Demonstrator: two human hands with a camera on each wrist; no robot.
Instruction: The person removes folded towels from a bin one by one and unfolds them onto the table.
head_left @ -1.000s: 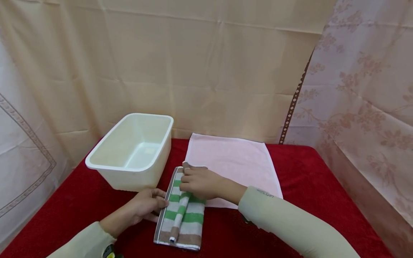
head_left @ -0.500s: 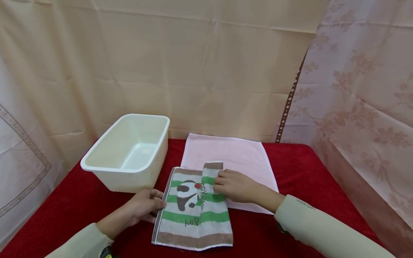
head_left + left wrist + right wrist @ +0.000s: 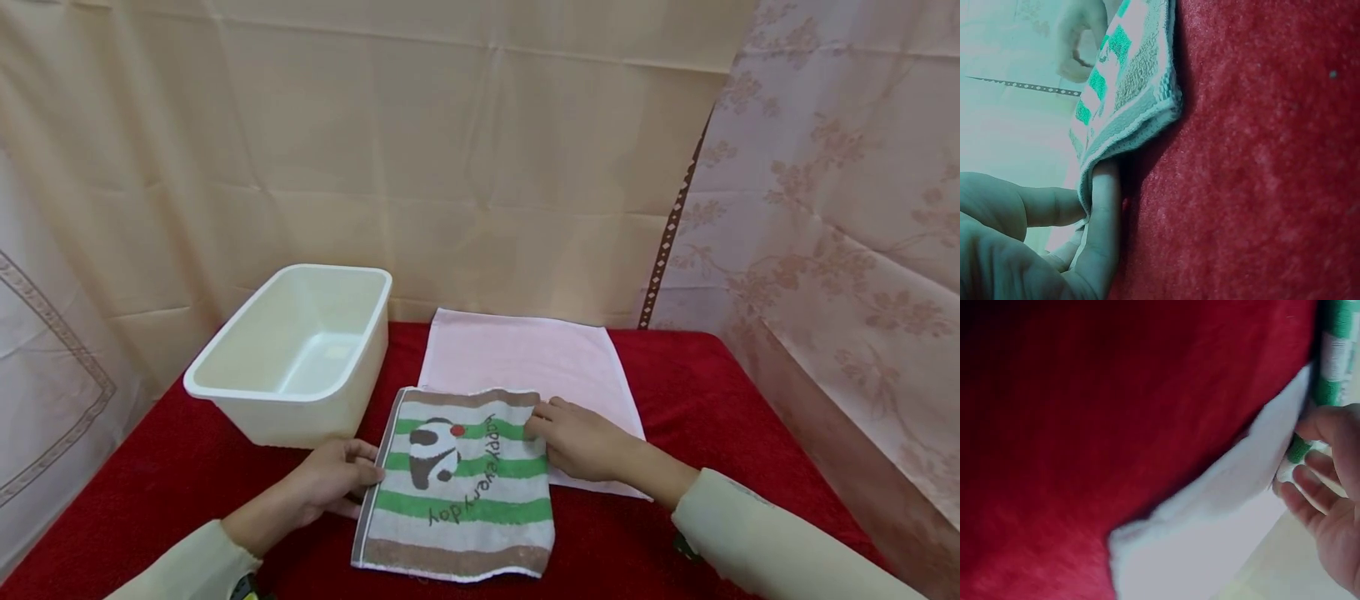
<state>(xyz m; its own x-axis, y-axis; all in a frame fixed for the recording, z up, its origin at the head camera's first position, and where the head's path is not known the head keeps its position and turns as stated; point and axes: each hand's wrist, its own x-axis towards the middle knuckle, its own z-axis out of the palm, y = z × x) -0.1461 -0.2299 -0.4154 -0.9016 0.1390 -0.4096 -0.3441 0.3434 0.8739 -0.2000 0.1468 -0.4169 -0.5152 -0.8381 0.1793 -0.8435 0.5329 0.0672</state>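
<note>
A striped towel (image 3: 480,533) in green, white and brown, with a panda and lettering, lies spread in front of me. Its near part is over the red cloth and its far edge overlaps a pink towel (image 3: 525,350). My left hand (image 3: 330,483) pinches the grey left border; in the left wrist view one finger (image 3: 1105,219) is beneath the edge. At the opposite side, my right hand (image 3: 588,442) holds the right edge between thumb and fingers. In the right wrist view, the striped towel (image 3: 1338,356) shows beside that hand, partly covered by it.
A cream plastic basin (image 3: 288,396) stands at the back left, close behind my left hand. Red cloth (image 3: 720,467) covers the table, which ends against a beige curtain (image 3: 480,167). A floral curtain (image 3: 847,233) hangs on the right.
The striped towel was folded over itself a second ago and now lies opened out, its panda showing. My right hand moved right with the edge; my left hand stayed at the left border.
</note>
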